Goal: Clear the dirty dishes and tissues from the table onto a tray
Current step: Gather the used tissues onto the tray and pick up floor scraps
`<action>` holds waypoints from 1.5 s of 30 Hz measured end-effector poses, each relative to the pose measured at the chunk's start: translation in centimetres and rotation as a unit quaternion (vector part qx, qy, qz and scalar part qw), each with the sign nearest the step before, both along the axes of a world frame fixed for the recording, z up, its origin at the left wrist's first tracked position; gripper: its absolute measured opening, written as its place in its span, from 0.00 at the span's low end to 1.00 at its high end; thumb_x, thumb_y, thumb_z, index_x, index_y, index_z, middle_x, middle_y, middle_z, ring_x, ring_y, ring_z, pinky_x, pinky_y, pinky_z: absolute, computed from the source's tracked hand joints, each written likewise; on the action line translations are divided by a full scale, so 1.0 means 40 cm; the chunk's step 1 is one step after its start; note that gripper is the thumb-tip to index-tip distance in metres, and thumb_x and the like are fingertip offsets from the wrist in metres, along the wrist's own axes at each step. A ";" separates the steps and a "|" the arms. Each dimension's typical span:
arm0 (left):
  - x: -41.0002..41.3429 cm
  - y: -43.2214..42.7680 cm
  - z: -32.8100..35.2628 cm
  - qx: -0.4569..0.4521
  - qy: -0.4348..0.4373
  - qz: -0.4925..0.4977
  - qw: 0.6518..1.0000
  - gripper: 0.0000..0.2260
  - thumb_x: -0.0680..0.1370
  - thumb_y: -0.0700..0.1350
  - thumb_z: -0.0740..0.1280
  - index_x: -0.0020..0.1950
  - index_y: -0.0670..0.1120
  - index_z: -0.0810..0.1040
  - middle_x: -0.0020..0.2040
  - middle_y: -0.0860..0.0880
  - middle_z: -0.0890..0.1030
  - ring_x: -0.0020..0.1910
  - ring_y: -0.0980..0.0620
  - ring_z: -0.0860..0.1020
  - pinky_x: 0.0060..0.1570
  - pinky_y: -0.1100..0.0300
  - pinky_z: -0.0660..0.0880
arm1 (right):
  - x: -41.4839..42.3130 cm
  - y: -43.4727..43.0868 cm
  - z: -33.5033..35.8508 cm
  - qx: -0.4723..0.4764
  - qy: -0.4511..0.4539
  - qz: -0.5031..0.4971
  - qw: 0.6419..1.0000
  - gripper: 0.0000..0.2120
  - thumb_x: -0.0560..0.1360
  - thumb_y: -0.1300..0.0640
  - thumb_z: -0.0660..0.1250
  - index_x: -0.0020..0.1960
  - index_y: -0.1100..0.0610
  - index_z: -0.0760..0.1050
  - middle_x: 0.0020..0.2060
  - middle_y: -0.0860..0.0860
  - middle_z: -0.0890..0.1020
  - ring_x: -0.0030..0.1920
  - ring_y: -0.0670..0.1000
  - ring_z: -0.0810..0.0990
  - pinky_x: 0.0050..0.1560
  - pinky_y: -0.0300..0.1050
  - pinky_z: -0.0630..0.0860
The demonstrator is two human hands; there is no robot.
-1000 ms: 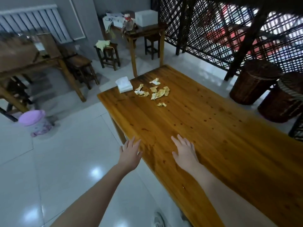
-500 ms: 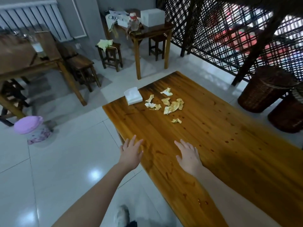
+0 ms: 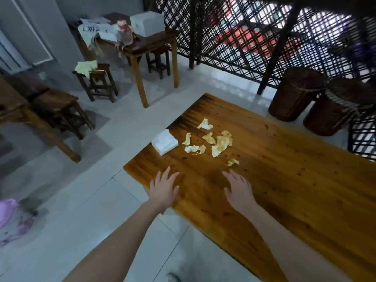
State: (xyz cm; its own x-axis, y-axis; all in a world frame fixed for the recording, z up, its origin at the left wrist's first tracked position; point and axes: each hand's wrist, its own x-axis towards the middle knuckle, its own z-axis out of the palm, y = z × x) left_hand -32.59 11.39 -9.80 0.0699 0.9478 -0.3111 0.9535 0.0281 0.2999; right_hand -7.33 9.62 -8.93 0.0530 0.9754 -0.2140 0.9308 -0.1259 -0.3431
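Several crumpled, yellow-stained tissues lie scattered near the far left corner of the long wooden table. A white pack of clean tissues sits at the table's left edge beside them. My left hand reaches forward over the table's near left edge, fingers straight and empty. My right hand hovers over the tabletop, fingers spread, a short way below the nearest tissue scrap. No tray or dishes are in view.
Two wicker baskets stand right of the table by a black lattice screen. A small wooden table with a white box and bottle, plus stools, stand behind. A pink-lidded bin sits on the tiled floor at left.
I have walked along the table toward the tissues; they now lie much closer to both hands. Both hands stay open and extended forward.
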 end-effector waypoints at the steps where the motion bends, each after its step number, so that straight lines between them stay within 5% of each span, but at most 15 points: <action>1: -0.002 0.014 -0.003 -0.003 -0.002 -0.011 1.000 0.23 0.82 0.56 0.55 0.76 0.60 0.56 0.79 0.52 0.48 0.78 0.43 0.47 0.73 0.41 0.46 | -0.003 -0.003 -0.002 -0.003 -0.002 -0.009 1.000 0.27 0.79 0.56 0.62 0.74 0.45 0.58 0.75 0.49 0.60 0.74 0.55 0.59 0.73 0.56 0.55; 10: 0.018 0.140 -0.044 -0.033 -0.022 -0.110 0.993 0.24 0.82 0.54 0.57 0.77 0.59 0.55 0.79 0.51 0.47 0.78 0.44 0.46 0.73 0.42 0.46 | 0.000 0.039 -0.042 -0.034 -0.016 -0.093 0.995 0.27 0.79 0.57 0.61 0.75 0.47 0.57 0.75 0.50 0.59 0.74 0.54 0.59 0.74 0.55 0.57; 31: 0.132 0.497 -0.118 -0.065 -0.056 -0.141 0.986 0.22 0.82 0.52 0.58 0.76 0.59 0.58 0.79 0.51 0.52 0.77 0.47 0.52 0.74 0.44 0.51 | 0.056 0.360 -0.188 -0.088 -0.003 -0.125 0.988 0.26 0.78 0.58 0.61 0.74 0.49 0.59 0.75 0.54 0.59 0.73 0.56 0.60 0.72 0.53 0.59; 39: 0.149 0.580 -0.137 -0.075 -0.074 -0.155 0.982 0.20 0.82 0.52 0.58 0.74 0.58 0.62 0.78 0.52 0.54 0.77 0.47 0.53 0.73 0.43 0.53 | 0.065 0.382 -0.206 -0.054 -0.002 -0.169 0.984 0.13 0.75 0.64 0.62 0.58 0.54 0.73 0.55 0.52 0.71 0.55 0.54 0.72 0.52 0.47 0.73; 45: 0.155 0.638 -0.117 -0.074 -0.077 -0.188 0.976 0.21 0.82 0.51 0.58 0.75 0.57 0.61 0.79 0.51 0.53 0.77 0.47 0.52 0.73 0.44 0.52 | 0.054 0.461 -0.161 -0.005 0.021 -0.202 0.979 0.14 0.75 0.62 0.64 0.60 0.54 0.73 0.54 0.51 0.72 0.55 0.53 0.73 0.52 0.47 0.74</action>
